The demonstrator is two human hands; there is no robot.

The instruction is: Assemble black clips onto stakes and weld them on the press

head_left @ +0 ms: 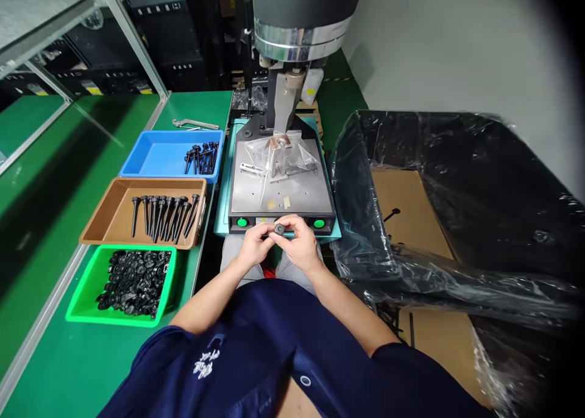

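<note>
In front of the press, my left hand and my right hand come together above my lap. Between their fingertips is a small black round part, its round face turned toward me. Fingers of both hands are closed on it, and whether a shaft extends behind is hidden. Just beyond them stands the press base, with a green button on the left and another green button on the right. A metal fixture wrapped in clear plastic sits on the base.
On the green bench at left are a blue tray and a brown tray, both with black headed pins, and a green bin of small black parts. A wrench lies behind. The press head hangs above; a plastic-lined box stands right.
</note>
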